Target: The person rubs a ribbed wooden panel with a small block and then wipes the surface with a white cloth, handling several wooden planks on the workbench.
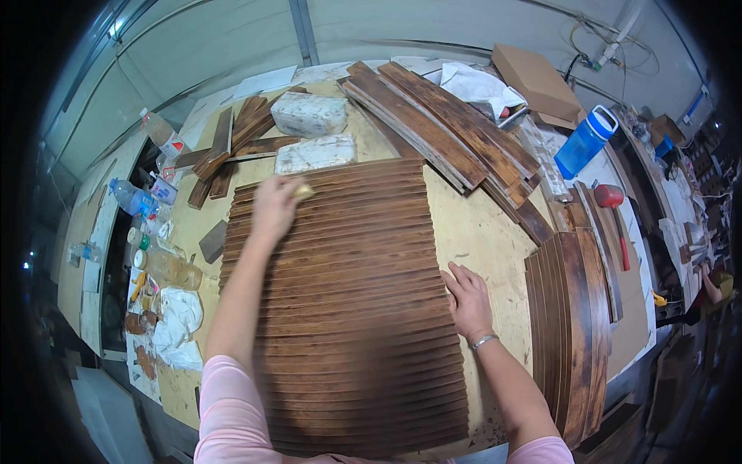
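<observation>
Brown slats point(348, 309) lie side by side on the table point(481, 240), before the person. The right hand point(469, 301) rests open at their right edge. Farther off, the left hand point(277, 209) grips a small yellow pad point(304, 191) at their far left part. Beyond sit two white blocks point(318, 153), loose boards point(417, 127) to their right.

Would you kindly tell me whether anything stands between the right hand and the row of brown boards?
Nothing visible does: the right hand is at the right edge of the row of brown boards, with no object between them.
</observation>
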Available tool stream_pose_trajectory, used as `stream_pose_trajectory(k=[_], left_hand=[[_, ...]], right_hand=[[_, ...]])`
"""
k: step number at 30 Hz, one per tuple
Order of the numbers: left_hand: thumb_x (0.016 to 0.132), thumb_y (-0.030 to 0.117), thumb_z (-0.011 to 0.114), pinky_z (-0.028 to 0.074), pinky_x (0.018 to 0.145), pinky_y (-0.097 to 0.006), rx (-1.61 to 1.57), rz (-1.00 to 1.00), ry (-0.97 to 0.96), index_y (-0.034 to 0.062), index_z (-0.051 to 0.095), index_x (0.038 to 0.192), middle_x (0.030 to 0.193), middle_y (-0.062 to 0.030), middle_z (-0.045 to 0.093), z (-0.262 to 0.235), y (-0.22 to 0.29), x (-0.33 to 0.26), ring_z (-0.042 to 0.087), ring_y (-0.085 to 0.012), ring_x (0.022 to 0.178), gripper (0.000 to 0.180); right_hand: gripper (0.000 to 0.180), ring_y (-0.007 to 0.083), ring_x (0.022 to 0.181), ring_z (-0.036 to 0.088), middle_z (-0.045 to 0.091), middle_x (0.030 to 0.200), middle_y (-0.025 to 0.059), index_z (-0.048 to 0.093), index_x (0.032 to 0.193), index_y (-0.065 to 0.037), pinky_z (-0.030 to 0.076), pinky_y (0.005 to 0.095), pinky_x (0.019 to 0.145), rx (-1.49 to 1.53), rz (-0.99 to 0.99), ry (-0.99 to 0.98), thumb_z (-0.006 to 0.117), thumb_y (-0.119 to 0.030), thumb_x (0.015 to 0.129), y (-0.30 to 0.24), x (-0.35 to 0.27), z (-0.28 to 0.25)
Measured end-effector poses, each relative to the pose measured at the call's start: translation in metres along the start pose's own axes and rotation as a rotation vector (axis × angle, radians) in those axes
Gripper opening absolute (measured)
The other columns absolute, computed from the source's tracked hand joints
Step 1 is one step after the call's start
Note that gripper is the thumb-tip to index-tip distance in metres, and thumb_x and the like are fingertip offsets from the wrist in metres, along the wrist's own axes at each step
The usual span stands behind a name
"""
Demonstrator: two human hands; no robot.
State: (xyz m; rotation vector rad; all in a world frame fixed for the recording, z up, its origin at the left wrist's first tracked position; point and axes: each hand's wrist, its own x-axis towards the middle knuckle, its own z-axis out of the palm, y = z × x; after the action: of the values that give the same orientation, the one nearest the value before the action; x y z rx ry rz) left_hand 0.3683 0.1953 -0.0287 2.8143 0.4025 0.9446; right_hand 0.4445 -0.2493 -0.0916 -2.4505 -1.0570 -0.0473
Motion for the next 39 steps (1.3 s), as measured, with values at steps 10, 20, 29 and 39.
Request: stream_pose_trajectory(k=[10, 20, 29, 39], left_hand=[[0.079, -0.002, 0.067, 0.049, 0.088, -0.044, 0.342, -0.287, -0.008, 0.0159, 0.078, 0.108, 0.099, -0.0124, 0.063, -0.034, -0.123, -0.039, 0.059, -0.0336, 0.098, 0.035], [0.080, 0.002, 0.070, 0.049, 0.087, -0.043, 0.057, 0.010, 0.011, 0.0164, 0.077, 0.106, 0.099, -0.0102, 0.063, -0.014, -0.060, -0.010, 0.061, -0.0303, 0.100, 0.030], [0.075, -0.003, 0.065, 0.047, 0.086, -0.042, 0.474, -0.221, 0.133, 0.0154, 0.075, 0.103, 0.097, -0.0099, 0.058, -0.060, -0.158, -0.043, 0.055, -0.0313, 0.097, 0.035], [0.074, 0.000, 0.069, 0.046, 0.087, -0.043, 0.450, -0.116, 0.092, 0.0124, 0.071, 0.105, 0.101, -0.0087, 0.057, -0.068, -0.164, -0.047, 0.055, -0.0300, 0.101, 0.034]], right_hand=[[0.057, 0.0305, 0.132, 0.050, 0.055, 0.149, 0.0036, 0.064, 0.135, -0.016, 0.039, 0.0439, 0.115, 0.032, 0.016, 0.017, 0.063, 0.002, 0.082, -0.006, 0.000, 0.000], [0.056, 0.0295, 0.134, 0.049, 0.053, 0.149, 0.0037, 0.063, 0.137, -0.018, 0.036, 0.0454, 0.118, 0.014, 0.014, 0.003, 0.064, 0.001, 0.084, 0.001, -0.001, 0.003], [0.054, 0.0313, 0.133, 0.049, 0.054, 0.148, 0.0048, 0.063, 0.136, -0.015, 0.038, 0.0448, 0.116, 0.021, 0.016, 0.001, 0.063, 0.002, 0.084, -0.003, 0.000, 0.002], [0.052, 0.0311, 0.133, 0.049, 0.055, 0.148, 0.0051, 0.065, 0.134, -0.013, 0.038, 0.0442, 0.116, 0.010, 0.015, -0.006, 0.060, 0.003, 0.085, -0.004, 0.002, 0.004]])
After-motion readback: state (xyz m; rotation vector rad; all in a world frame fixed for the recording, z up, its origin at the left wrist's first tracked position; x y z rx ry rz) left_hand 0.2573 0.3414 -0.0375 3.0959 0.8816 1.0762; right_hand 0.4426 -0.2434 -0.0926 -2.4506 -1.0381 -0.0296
